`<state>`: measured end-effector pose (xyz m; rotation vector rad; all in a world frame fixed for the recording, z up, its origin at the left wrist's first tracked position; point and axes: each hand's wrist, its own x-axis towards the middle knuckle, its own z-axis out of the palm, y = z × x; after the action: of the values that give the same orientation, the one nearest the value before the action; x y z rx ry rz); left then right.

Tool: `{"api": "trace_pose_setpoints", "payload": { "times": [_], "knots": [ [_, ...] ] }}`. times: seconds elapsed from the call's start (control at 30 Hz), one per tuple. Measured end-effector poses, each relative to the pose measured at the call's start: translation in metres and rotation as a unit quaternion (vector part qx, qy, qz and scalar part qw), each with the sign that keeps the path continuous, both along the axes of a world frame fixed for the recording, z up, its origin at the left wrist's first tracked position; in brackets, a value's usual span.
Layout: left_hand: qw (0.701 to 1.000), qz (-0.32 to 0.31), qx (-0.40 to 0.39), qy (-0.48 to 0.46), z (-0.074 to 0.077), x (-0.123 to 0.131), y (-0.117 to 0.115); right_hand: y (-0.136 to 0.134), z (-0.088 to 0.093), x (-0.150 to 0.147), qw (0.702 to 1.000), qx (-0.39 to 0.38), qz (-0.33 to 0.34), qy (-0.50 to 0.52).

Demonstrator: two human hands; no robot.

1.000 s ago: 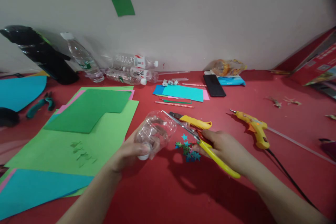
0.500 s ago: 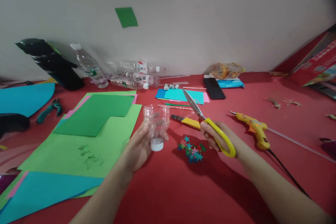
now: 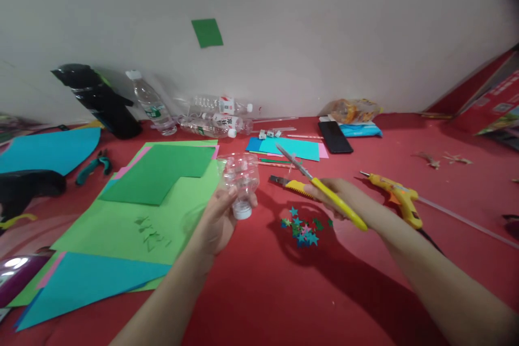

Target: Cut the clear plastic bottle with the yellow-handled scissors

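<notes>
My left hand (image 3: 221,213) is closed around a cut clear plastic bottle top (image 3: 242,173), its white cap pointing down toward me. In my right hand (image 3: 334,194) are scissors (image 3: 338,203) with yellow handles, their blades slanting up and left, seen nearly edge-on. Below them on the red table lies a small heap of coloured paper stars (image 3: 304,230). A yellow box cutter (image 3: 294,185) rests just behind the scissors and is partly covered by my right hand.
Green paper sheets (image 3: 162,173) and blue paper (image 3: 93,281) spread over the left side, near pliers (image 3: 94,166). Plastic bottles (image 3: 211,124) lie along the wall. On the right are a yellow hot glue gun (image 3: 393,197) with its cord and a black phone (image 3: 335,137).
My left hand has tilted the bottle top and raised it slightly. The scissors have turned from showing their handle loop to nearly edge-on. The camera view has shifted a little.
</notes>
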<state>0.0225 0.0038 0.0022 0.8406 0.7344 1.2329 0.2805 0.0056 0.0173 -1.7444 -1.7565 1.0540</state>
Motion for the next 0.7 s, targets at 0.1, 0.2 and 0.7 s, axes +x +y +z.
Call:
{"api": "trace_pose_setpoints", "payload": {
  "times": [0.1,0.2,0.7],
  "knots": [
    [0.999,-0.017,-0.024,-0.020,-0.003,-0.002,0.000,-0.001,0.002,-0.002,0.998,0.004,-0.008,-0.063],
    [0.998,-0.039,-0.026,-0.037,-0.006,-0.002,-0.002,-0.009,0.004,-0.009,0.995,-0.084,0.046,0.040],
    [0.999,0.031,0.029,-0.020,-0.004,-0.001,-0.001,-0.017,-0.009,-0.014,0.981,-0.100,0.131,0.099]
  ]
}}
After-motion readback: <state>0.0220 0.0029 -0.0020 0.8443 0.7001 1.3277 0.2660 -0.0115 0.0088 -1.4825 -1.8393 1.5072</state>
